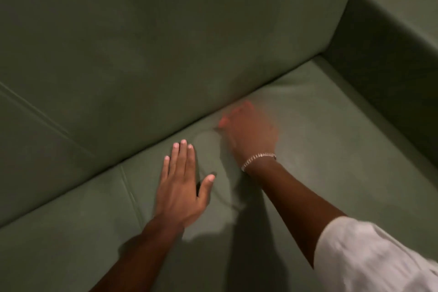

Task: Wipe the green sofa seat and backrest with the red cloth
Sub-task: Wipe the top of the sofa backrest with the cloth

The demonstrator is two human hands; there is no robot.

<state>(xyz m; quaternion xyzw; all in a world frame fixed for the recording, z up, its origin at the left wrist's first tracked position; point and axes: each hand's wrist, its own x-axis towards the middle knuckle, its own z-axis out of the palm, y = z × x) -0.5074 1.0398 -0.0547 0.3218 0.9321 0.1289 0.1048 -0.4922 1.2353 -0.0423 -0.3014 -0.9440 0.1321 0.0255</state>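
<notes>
Left hand (182, 185) lies flat on the green sofa seat (331, 149) at lower centre of the frame, palm down, four fingers straight and close together, thumb splayed out toward the right. It grips nothing; it only presses on the cushion, just right of a seam in the seat.

Right hand (251, 133) sits at centre frame, a little right of and above the left one, and it is heavily blurred. It rests on the seat close to the crease where the seat meets the backrest (166, 42). The red cloth (225, 121) shows only as a smeared reddish patch at the upper left edge of that hand and along its top, so the cloth is under or within the hand, against the seat. The fingers are too blurred to say how tightly they curl. A pale chain bracelet (258, 160) circles the right wrist, and a white sleeve (369, 256) fills the lower right corner.

The backrest covers the upper left and middle of the frame; the sofa's armrest (391, 42) rises at upper right.
</notes>
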